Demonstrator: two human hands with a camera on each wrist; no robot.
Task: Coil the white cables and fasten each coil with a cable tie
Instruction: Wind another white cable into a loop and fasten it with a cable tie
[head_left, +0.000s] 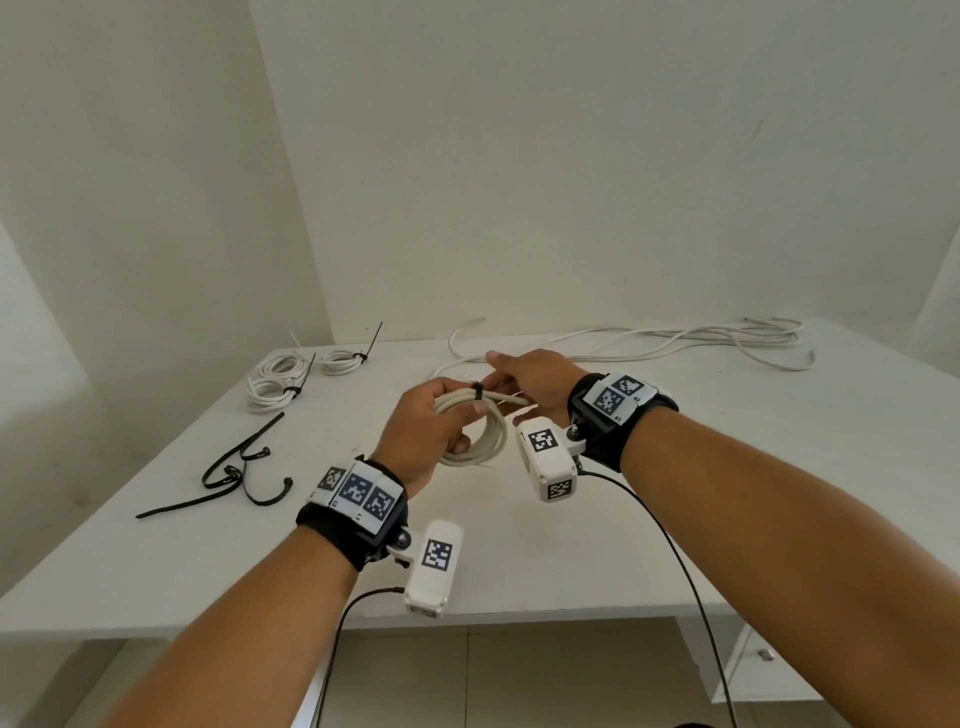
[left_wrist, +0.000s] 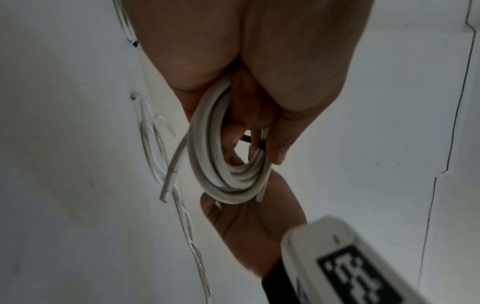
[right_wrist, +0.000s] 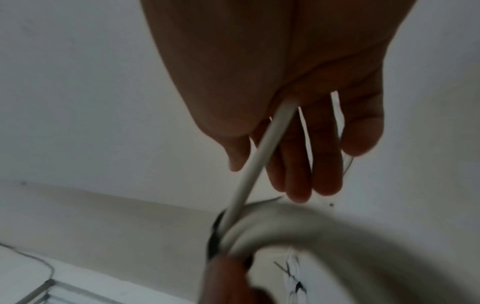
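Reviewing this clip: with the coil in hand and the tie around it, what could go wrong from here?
The black cable tie may not be cinched yet, so loops could spring out of the coil if the left hand relaxes. One loose cable end sticks out and could stay outside the bundle. The right hand pulling might skew the tie.

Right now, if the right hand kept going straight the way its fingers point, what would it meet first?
Probably the loose white cable on the table just beyond the right hand, whose fingers point toward the back wall; depth is uncertain, so it might pass above it.
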